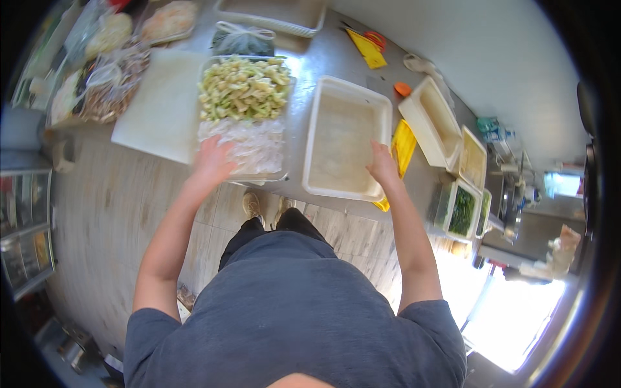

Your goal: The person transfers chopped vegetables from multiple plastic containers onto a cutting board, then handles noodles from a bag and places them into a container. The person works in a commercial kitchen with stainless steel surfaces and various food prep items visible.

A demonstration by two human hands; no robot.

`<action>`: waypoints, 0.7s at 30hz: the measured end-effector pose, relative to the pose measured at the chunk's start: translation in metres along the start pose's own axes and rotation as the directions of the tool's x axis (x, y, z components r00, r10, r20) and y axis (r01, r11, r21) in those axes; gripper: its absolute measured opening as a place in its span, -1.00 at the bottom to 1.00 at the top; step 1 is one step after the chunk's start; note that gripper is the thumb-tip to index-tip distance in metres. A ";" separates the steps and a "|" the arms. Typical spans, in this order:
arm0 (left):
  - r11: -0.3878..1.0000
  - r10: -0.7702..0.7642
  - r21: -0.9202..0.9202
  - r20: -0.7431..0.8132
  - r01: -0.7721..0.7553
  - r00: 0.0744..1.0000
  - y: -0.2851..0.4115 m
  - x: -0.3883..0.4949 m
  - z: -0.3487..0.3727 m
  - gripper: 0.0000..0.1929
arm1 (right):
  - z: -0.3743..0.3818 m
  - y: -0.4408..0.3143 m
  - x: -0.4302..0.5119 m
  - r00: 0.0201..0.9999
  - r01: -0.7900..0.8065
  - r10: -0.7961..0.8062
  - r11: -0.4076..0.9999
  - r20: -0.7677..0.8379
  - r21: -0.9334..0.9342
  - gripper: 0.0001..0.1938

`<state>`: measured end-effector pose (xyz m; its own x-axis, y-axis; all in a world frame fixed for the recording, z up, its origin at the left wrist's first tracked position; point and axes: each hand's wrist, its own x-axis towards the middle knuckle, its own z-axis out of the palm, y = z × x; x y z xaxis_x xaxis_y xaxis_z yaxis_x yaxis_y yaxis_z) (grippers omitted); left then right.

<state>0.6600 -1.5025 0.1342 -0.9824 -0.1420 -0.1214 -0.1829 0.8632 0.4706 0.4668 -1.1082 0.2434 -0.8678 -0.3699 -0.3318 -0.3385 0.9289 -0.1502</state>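
Note:
My left hand (213, 160), slightly blurred and with fingers spread, is over the near left part of a clear plastic tray (287, 160). Under its fingertips lie pale translucent pieces (259, 145), perhaps strips of food or film. Chopped pale-green vegetable (245, 87) is heaped in the tray's far half. To the right stands a shallow white plastic tub (347, 131) with nothing in it. My right hand (384, 165) overlaps the tub's right rim, its thumb and a finger reaching inward; whether it grips the rim is unclear. A yellow item (403, 145) lies beside that rim.
A white cutting board (162, 106) lies left of the tray, with bagged food (114, 80) beyond. A tied dark bag (242, 41) sits behind the tray. Orange-handled scissors (376, 40) lie by the wall. White bins (432, 126) and a container of greens (463, 213) stand right.

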 end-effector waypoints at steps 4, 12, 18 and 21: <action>0.993 -0.037 -0.112 -0.016 0.035 0.999 0.067 -0.010 -0.070 -0.50 | 0.047 0.025 -0.007 0.978 0.175 -0.205 0.909 -0.041 -0.379 -0.31; 0.969 -0.025 -0.246 -0.138 -0.010 0.990 0.097 -0.029 -0.080 -0.58 | 0.093 0.027 0.019 0.994 0.012 -0.010 1.000 0.108 -0.019 -0.32; 0.896 -0.208 -0.421 -0.123 0.139 0.970 0.112 -0.039 -0.084 -0.64 | 0.092 0.016 0.052 0.989 0.048 -0.052 0.998 -0.142 -0.032 -0.28; 0.900 -0.198 -0.419 -0.151 0.119 0.969 0.111 -0.044 -0.078 -0.64 | 0.088 0.011 0.072 0.998 0.063 -0.062 0.997 0.019 -0.037 -0.09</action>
<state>0.6804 -1.4382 0.2601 -0.9210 -0.3815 -0.0790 -0.2973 0.5572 0.7753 0.4324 -1.1258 0.1358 -0.8381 -0.4274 -0.3391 -0.4058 0.9038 -0.1361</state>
